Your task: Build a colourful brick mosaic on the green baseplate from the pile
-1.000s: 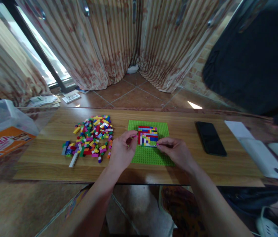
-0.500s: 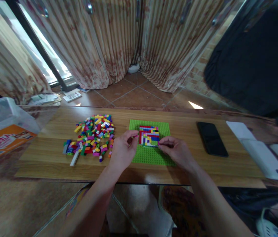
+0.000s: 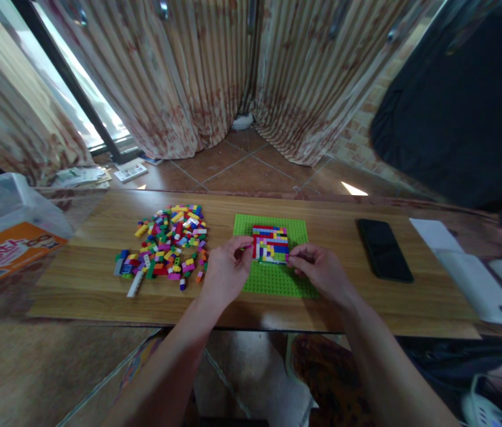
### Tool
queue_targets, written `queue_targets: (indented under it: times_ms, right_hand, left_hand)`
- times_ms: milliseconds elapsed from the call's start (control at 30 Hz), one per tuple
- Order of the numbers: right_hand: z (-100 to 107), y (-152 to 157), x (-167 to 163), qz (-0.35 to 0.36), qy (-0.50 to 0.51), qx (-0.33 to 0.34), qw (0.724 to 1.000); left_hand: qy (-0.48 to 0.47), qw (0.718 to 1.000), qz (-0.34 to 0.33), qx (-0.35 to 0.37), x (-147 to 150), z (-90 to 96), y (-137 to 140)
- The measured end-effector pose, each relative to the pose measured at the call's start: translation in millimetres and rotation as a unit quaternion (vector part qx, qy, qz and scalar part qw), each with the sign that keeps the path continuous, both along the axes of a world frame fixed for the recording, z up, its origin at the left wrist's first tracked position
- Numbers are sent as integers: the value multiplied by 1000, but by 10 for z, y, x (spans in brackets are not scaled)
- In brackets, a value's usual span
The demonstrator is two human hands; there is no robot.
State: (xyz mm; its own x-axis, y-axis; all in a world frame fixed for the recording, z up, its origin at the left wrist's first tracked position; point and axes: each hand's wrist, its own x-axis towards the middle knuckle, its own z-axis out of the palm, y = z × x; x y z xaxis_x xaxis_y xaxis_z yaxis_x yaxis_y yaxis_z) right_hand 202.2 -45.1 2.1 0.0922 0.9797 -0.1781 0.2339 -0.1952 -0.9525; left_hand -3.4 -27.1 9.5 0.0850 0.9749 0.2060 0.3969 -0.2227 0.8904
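Note:
A patchwork of multicoloured building bricks sits on a green studded baseplate, partly covering it. At its left edge, my left hand is closed in a pinch, with a small magenta brick showing at the fingertips. The thumb and fingers of my right hand are pinched together at the near right corner of the patchwork. A speck of magenta shows by those fingertips, but I cannot tell whether it is held or part of the patchwork.
Left of the baseplate lies a loose pile of bricks, with a long white brick at its near side. A clear plastic tub with an orange label stands far left. On the right are a black phone and a white object.
Both hands stay at the patchwork. My left fingertips have shifted very slightly against its left edge; the whole view has moved a little. Nothing has been visibly let go.

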Motion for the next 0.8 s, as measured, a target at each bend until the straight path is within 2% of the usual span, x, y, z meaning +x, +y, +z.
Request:
queue_targets:
  times_ms: [300, 500, 633, 800]
  right_hand:
    - [17, 35, -16, -8, 23, -35, 999]
    - [-10, 49, -35, -16, 22, -21, 999]
    - [17, 42, -27, -33, 11, 48, 998]
    - [117, -45, -177, -44, -26, 167, 985]
  left_hand:
    - [6, 1000, -18, -20, 43, 31, -37]
    - [-4, 1000, -15, -20, 6, 2, -24]
    - [-70, 995, -25, -60, -13, 4, 2]
    - [-222, 958, -42, -175, 30, 58, -1]
